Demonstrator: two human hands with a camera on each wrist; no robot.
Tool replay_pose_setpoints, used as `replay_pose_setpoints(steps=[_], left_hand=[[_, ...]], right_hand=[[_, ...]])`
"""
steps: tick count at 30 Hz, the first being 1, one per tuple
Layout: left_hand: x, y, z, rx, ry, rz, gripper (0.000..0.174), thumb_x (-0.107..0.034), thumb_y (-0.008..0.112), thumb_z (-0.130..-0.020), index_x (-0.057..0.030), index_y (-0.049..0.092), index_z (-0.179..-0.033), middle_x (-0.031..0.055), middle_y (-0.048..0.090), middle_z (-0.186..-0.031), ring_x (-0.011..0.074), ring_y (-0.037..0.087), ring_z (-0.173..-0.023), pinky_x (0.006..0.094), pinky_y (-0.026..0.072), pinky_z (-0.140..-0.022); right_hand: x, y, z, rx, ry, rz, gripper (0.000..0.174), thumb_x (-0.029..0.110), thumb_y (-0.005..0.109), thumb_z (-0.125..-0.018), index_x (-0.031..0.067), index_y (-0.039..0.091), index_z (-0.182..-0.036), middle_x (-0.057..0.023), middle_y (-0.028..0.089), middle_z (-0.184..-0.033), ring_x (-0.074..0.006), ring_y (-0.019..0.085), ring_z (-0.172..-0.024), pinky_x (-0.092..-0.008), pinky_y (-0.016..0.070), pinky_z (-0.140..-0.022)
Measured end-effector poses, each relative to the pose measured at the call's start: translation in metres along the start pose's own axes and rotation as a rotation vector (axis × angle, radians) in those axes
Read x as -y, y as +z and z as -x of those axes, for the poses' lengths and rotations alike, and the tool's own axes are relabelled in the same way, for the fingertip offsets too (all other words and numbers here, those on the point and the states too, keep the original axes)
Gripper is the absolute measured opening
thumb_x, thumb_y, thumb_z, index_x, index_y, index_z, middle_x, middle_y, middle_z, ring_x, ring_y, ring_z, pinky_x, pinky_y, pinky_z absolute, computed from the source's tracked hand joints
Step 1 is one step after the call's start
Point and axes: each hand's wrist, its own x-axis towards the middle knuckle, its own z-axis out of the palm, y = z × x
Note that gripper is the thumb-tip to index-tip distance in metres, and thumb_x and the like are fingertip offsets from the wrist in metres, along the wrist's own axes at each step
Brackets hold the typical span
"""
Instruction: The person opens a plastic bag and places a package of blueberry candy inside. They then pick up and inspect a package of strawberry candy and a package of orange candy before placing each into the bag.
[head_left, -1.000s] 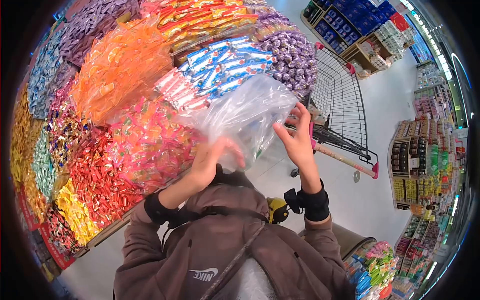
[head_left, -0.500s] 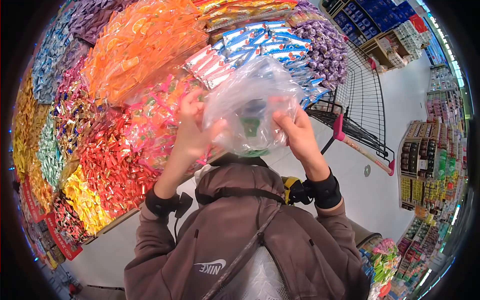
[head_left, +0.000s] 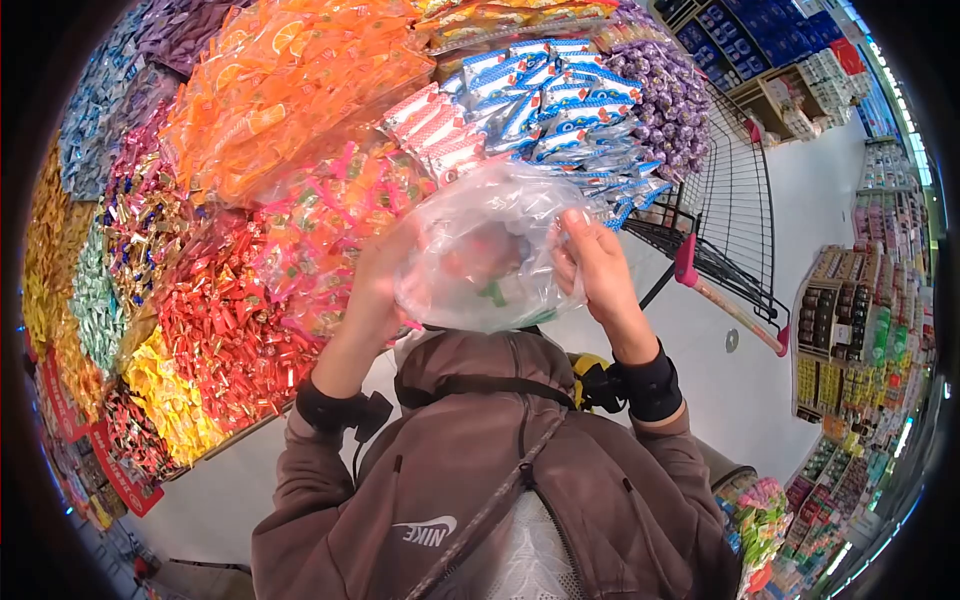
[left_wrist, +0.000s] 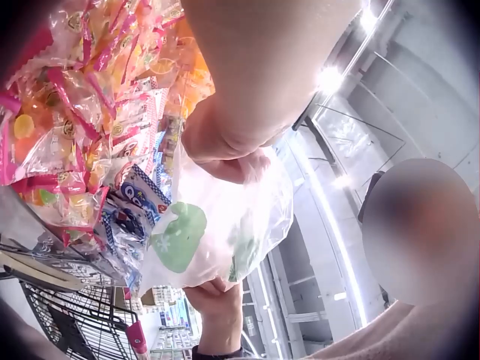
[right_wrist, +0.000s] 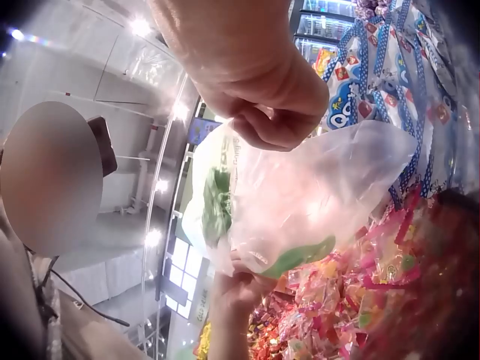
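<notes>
A clear plastic bag (head_left: 490,260) with green print hangs spread between the two hands, its rounded mouth facing the head camera. My left hand (head_left: 375,290) grips its left side, the fingers partly hidden by the film; in the left wrist view the curled fingers of the left hand (left_wrist: 236,142) hold the bag (left_wrist: 247,202). On the other side, my right hand (head_left: 605,275) pinches the rim between thumb and fingers. The right wrist view shows the right hand (right_wrist: 262,97) curled at the edge of the bag (right_wrist: 300,180).
Below and beyond the bag lie heaps of wrapped candy: pink (head_left: 325,235), orange (head_left: 290,90), blue-and-white (head_left: 545,100), red (head_left: 230,330) and purple (head_left: 660,110). A shopping cart (head_left: 735,200) stands at the right, with stocked shelves (head_left: 840,320) farther off.
The bag has gone from a bunched, folded shape to a spread one with a rounded mouth. My right hand has come onto its rim, and my left hand has closed on the left side.
</notes>
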Motion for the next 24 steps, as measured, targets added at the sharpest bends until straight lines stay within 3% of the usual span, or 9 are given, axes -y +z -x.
replay_pose_setpoints(steps=[1, 4, 7, 10, 16, 19, 24], left_hand=[[0.002, 0.000, 0.000, -0.029, -0.017, 0.014, 0.029, -0.018, 0.048, -0.083, 0.0017, 0.049, -0.104, 0.0070, 0.056, -0.083, 0.0087, 0.054, -0.062, 0.0210, 0.0451, -0.052], [0.000, -0.010, 0.006, 0.239, -0.079, -0.083, 0.029, -0.016, 0.050, -0.082, 0.0015, 0.049, -0.105, 0.0055, 0.056, -0.079, 0.0055, 0.050, -0.054, 0.0181, 0.0390, -0.043], [0.001, -0.002, 0.012, 0.126, -0.088, -0.362, 0.030, -0.014, 0.051, -0.081, 0.0010, 0.049, -0.106, 0.0036, 0.055, -0.076, 0.0031, 0.045, -0.047, 0.0168, 0.0322, -0.038], [0.011, -0.015, 0.012, 0.088, -0.075, -0.312, 0.031, -0.015, 0.051, -0.081, 0.0009, 0.048, -0.108, 0.0018, 0.055, -0.075, 0.0025, 0.045, -0.051, 0.0169, 0.0339, -0.042], [0.009, -0.031, 0.021, 0.033, -0.070, -0.132, 0.035, -0.019, 0.051, -0.082, 0.0023, 0.047, -0.110, 0.0063, 0.057, -0.090, 0.0081, 0.055, -0.075, 0.0221, 0.0450, -0.064], [0.007, -0.032, 0.021, 0.029, -0.046, -0.117, 0.037, -0.021, 0.052, -0.082, 0.0030, 0.047, -0.110, 0.0086, 0.056, -0.097, 0.0116, 0.056, -0.081, 0.0245, 0.0462, -0.069], [0.010, -0.034, 0.022, 0.055, -0.082, -0.169, 0.035, -0.021, 0.056, -0.079, 0.0016, 0.050, -0.105, 0.0055, 0.057, -0.090, 0.0095, 0.055, -0.076, 0.0235, 0.0457, -0.065]], right_hand=[[0.000, 0.001, 0.000, 0.001, 0.009, 0.010, 0.030, 0.033, 0.042, -0.087, 0.0051, 0.050, -0.080, 0.0036, 0.038, -0.052, -0.0043, 0.031, -0.040, -0.0197, 0.0243, -0.037], [-0.002, 0.005, 0.001, 0.052, 0.031, 0.110, 0.031, 0.034, 0.042, -0.087, 0.0054, 0.051, -0.079, 0.0034, 0.040, -0.053, -0.0040, 0.033, -0.041, -0.0194, 0.0260, -0.038], [-0.008, 0.005, 0.004, 0.140, 0.077, 0.183, 0.032, 0.034, 0.042, -0.087, 0.0062, 0.052, -0.077, 0.0035, 0.044, -0.057, -0.0040, 0.039, -0.049, -0.0193, 0.0301, -0.044], [-0.015, 0.003, 0.003, 0.166, 0.084, 0.258, 0.031, 0.034, 0.043, -0.087, 0.0061, 0.053, -0.078, 0.0037, 0.044, -0.058, -0.0038, 0.040, -0.051, -0.0190, 0.0315, -0.045], [-0.015, 0.001, 0.000, 0.184, 0.049, 0.298, 0.031, 0.036, 0.043, -0.087, 0.0063, 0.053, -0.082, 0.0036, 0.044, -0.058, -0.0032, 0.040, -0.047, -0.0179, 0.0302, -0.040], [-0.009, 0.004, -0.001, 0.200, -0.005, 0.296, 0.031, 0.036, 0.043, -0.086, 0.0068, 0.054, -0.084, 0.0035, 0.045, -0.058, -0.0030, 0.042, -0.046, -0.0174, 0.0305, -0.040], [0.000, 0.004, -0.003, 0.207, 0.077, 0.345, 0.031, 0.036, 0.043, -0.086, 0.0074, 0.054, -0.084, 0.0041, 0.045, -0.057, -0.0023, 0.042, -0.045, -0.0167, 0.0300, -0.039]])
